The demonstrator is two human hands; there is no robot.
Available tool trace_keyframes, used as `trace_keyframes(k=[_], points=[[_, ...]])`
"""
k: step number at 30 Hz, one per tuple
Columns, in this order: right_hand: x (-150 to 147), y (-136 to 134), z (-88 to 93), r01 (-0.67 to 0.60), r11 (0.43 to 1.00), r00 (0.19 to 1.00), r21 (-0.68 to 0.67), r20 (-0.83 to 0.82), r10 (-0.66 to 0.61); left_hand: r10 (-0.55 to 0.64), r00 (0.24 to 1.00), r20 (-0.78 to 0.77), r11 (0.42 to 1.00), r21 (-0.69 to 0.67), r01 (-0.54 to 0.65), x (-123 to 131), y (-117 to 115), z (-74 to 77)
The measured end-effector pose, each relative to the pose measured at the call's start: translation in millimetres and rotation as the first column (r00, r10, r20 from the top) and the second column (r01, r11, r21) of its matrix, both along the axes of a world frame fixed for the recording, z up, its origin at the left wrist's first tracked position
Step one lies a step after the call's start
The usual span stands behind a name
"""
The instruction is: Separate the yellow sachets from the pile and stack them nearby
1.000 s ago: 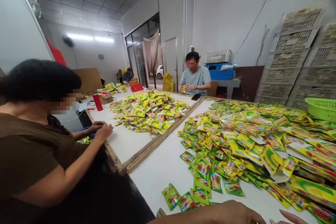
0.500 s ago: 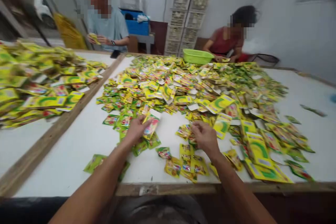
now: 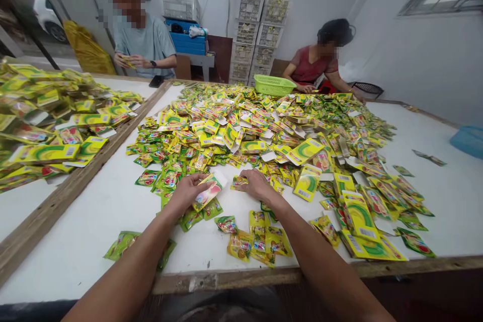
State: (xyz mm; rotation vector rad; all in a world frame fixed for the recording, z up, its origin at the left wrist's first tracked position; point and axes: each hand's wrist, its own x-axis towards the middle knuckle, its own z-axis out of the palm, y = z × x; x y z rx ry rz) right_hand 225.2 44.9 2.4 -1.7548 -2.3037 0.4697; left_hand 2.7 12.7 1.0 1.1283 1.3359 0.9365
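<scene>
My left hand (image 3: 187, 192) is closed around a small stack of yellow-green sachets (image 3: 209, 192) held just above the white table (image 3: 94, 231). My right hand (image 3: 257, 184) rests on the table to the right of it, its fingers pinching a single small sachet (image 3: 239, 181). A big heap of the same sachets and yellow card packs (image 3: 264, 131) spreads across the table beyond both hands. Several loose sachets (image 3: 260, 239) lie between my forearms near the front edge.
A green basket (image 3: 273, 84) stands at the far side, where a person in a red top (image 3: 313, 68) sits. A person in a grey shirt (image 3: 145, 45) sits at the back left. Another heap (image 3: 45, 121) covers the left table behind a wooden divider (image 3: 75, 186). Stacked crates (image 3: 256, 35) line the wall.
The camera swung from the left table toward my own hands, then steadied. My right hand moved left and forward onto a small sachet. My left hand still holds its stack.
</scene>
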Motion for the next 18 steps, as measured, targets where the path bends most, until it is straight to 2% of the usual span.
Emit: trace_keyframes(k=[3, 5, 8, 10, 12, 14, 18], points=[[-8.9, -1.9, -0.9, -0.018, 1.000, 0.977, -0.008, -0.214, 0.015, 0.051, 0.998, -0.041, 0.998, 0.036, -0.050, -4.8, 2.7, -3.8], [-11.4, -6.5, 0.3, 0.016, 0.998, 0.955, -0.054, -0.296, -0.032, 0.069, 0.986, -0.150, 0.996, 0.066, -0.060, -7.6, 4.1, -4.5], [-11.9, -13.3, 3.0, 0.058, 0.994, 0.920, -0.090, -0.382, -0.088, 0.113, 0.903, -0.415, 0.987, 0.148, -0.056, -7.8, 4.5, -1.2], [-11.6, -16.0, 2.9, 0.068, 0.995, 0.891, -0.075, -0.444, -0.094, 0.138, 0.857, -0.497, 0.979, 0.199, -0.042, -6.2, 4.1, 1.9], [-11.4, -16.8, 0.3, 0.076, 0.996, 0.864, -0.051, -0.495, -0.092, 0.133, 0.890, -0.436, 0.975, 0.217, -0.039, -4.8, 3.3, 3.8], [-11.4, -16.3, -3.4, 0.082, 0.996, 0.822, -0.046, -0.561, -0.094, 0.094, 0.949, -0.301, 0.982, 0.186, -0.038, -4.7, 2.1, 4.4], [-14.1, -14.8, -5.7, 0.048, 0.987, 0.660, -0.153, -0.737, -0.147, -0.025, 0.988, -0.154, 0.998, 0.054, 0.034, -6.1, -2.6, 4.7]])
